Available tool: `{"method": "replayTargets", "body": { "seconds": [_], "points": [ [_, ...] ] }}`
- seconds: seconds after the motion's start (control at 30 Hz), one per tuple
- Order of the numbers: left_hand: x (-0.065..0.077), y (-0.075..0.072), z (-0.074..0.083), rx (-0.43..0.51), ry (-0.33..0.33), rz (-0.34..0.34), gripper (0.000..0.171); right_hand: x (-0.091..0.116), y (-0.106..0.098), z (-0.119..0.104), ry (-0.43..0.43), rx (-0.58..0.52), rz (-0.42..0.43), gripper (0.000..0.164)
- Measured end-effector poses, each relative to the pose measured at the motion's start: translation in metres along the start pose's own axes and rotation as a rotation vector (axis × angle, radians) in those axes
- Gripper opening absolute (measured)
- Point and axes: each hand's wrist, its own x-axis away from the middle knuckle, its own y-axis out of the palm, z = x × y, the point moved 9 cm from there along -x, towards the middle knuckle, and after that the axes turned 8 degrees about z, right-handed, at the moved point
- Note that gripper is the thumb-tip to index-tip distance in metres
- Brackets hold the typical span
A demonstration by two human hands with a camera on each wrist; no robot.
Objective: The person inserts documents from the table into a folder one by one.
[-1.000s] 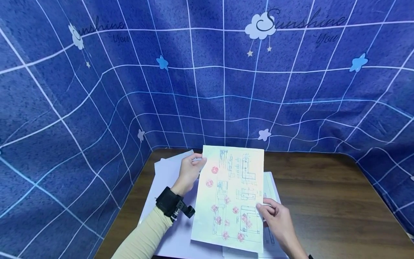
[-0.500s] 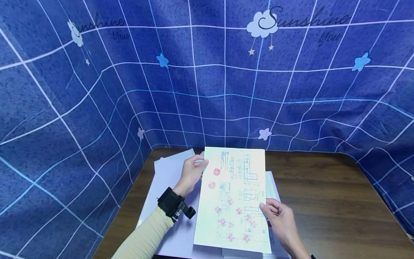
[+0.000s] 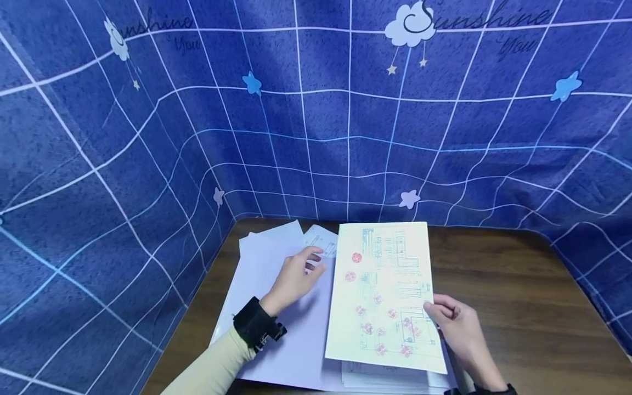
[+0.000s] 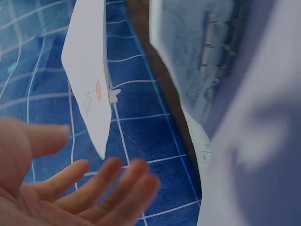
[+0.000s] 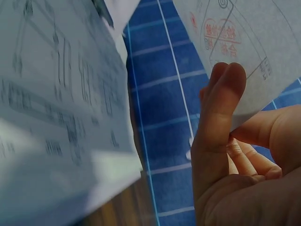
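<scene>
Lying nearest, printed papers (image 3: 375,374) reached the near edge of the counter (image 3: 523,285), next to a broad lavender backing (image 3: 296,351); whether this was an open folder's cover could not be told. The right hand (image 3: 459,326) pinched a red-stamped drawing sheet (image 3: 385,296) by its right edge, holding it above those papers. Left of the sheet and apart from it, the left hand (image 3: 296,277) hovered over the backing, fingers loosely spread. Beyond lay another printed paper (image 3: 322,239) near the counter's far edge, before a blue gridded cloth (image 3: 316,131).
</scene>
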Motion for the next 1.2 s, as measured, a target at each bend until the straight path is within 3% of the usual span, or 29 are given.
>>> {"method": "replayTargets", "body": {
  "seconds": [0.23,0.37,0.5,0.7,0.83,1.03,1.2],
  "points": [
    [0.040,0.020,0.007,-0.308,0.115,-0.179,0.062,-0.011,-0.022,0.005,-0.014,0.130,0.010,0.041],
    [0.060,0.038,-0.001,-0.449,0.091,-0.314,0.076,-0.014,-0.029,0.006,-0.052,0.191,0.005,0.042],
    [0.076,0.056,-0.012,-0.513,0.034,-0.410,0.083,-0.016,-0.031,0.010,-0.076,0.244,-0.012,0.041],
    [0.095,0.069,-0.017,-0.576,0.006,-0.430,0.093,-0.015,-0.029,0.017,-0.118,0.286,-0.035,0.040],
    [0.100,0.073,-0.014,-0.619,0.028,-0.427,0.097,-0.012,-0.032,0.020,-0.138,0.298,-0.014,0.038],
    [0.108,0.081,-0.018,-0.619,-0.016,-0.445,0.105,-0.011,-0.033,0.024,-0.140,0.291,-0.019,0.037],
    [0.111,0.082,-0.021,-0.627,-0.025,-0.417,0.108,-0.011,-0.033,0.026,-0.120,0.317,-0.018,0.038]
  ]
}}
